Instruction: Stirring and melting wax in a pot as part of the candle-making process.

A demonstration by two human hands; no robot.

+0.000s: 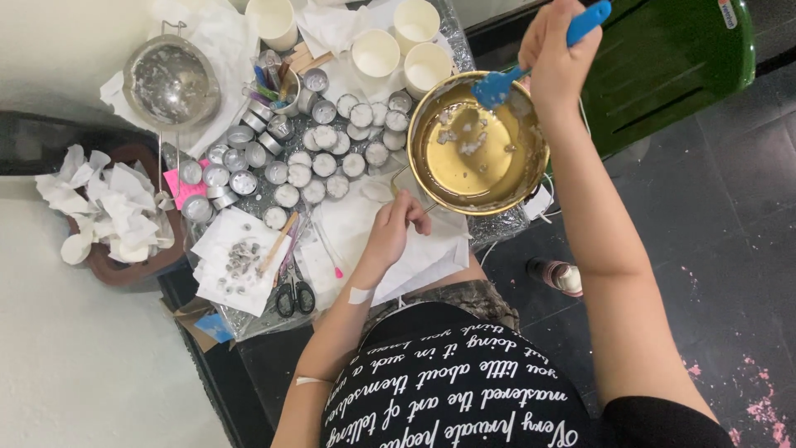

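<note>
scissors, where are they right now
In the head view, the scissors lie at the table's near edge, left of the left hand, beside the paper sheet of small metal bits.

You are at a home craft corner set up for candle making, not a proper workshop. A small foil-covered table [489,228] is crowded with round metal tealight cups [325,163], white paper cups [376,54] and black-handled scissors [295,296]. Beside it are a green plastic chair [672,58] and a dark tiled floor [730,216].

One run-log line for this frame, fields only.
right hand: holds blue spatula, blade in gold pan | left hand: at pan's near edge, grip unclear | pan: white bits in liquid | beside: tealight cups
</note>
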